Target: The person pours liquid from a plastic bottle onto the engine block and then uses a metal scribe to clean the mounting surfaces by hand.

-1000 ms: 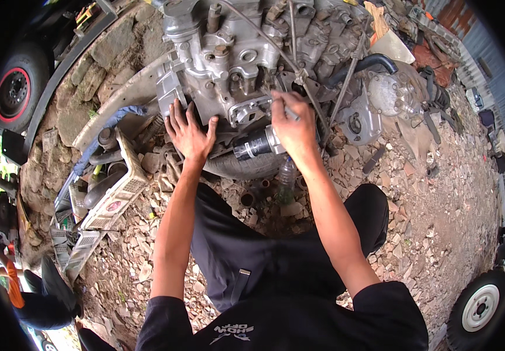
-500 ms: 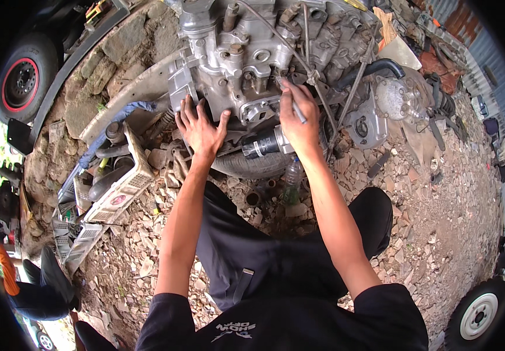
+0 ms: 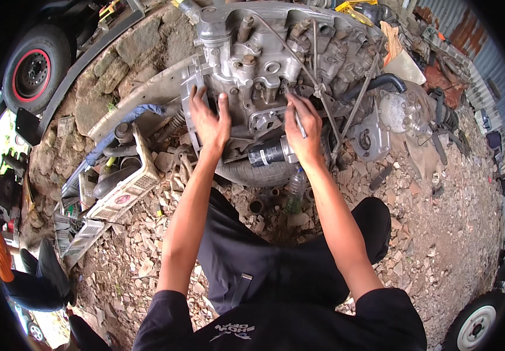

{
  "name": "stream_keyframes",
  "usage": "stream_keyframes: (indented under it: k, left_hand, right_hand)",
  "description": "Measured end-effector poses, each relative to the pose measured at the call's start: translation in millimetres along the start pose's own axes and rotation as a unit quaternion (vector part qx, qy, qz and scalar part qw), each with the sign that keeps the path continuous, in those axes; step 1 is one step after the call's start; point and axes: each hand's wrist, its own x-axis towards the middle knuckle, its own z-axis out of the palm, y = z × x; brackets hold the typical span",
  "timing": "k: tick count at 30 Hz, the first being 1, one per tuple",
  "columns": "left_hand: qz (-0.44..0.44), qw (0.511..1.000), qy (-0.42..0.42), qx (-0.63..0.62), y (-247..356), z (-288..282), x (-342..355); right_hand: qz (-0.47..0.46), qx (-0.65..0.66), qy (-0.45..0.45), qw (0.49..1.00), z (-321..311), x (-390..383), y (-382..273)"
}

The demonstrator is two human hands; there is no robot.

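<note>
A grey metal engine block [image 3: 276, 52] lies on the rubble in front of me, resting on a tyre [image 3: 252, 172]. My left hand [image 3: 210, 120] is pressed flat against the block's left face, fingers spread. My right hand [image 3: 303, 130] grips a thin metal tool [image 3: 299, 124] whose tip points into the block near its middle. Just under my right hand a black and silver cylindrical part [image 3: 271, 152] sticks out of the block. My knees in dark trousers are below.
A broken white plastic crate [image 3: 121, 190] with dark parts lies at the left. A wheel with a red rim [image 3: 30, 70] stands far left. A clear plastic bottle [image 3: 295, 184] stands by the tyre. Hoses and scrap parts [image 3: 404, 117] lie at right; a white wheel [image 3: 475, 324] lower right.
My view has dropped closer to the engine. My left hand slid up onto the block's left face. My right hand stays at the same spot with the tool.
</note>
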Motion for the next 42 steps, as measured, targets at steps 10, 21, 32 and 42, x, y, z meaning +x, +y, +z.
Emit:
stream_keyframes:
  k: [10,21,32,42]
  left_hand:
    - [0.057,0.997,0.011,0.049,-7,34,-2]
    - [0.032,0.998,0.052,0.023,-14,39,-8]
    - [0.052,0.994,0.088,0.038,-22,40,-14]
    - [0.009,0.995,0.071,0.067,-15,43,-11]
  right_hand:
    - [0.138,0.025,-0.097,0.985,-5,-9,12]
    - [0.151,0.031,-0.135,0.979,-11,-4,7]
    - [0.194,-0.002,-0.189,0.963,-26,11,-24]
    - [0.125,-0.017,-0.157,0.98,-1,-4,5]
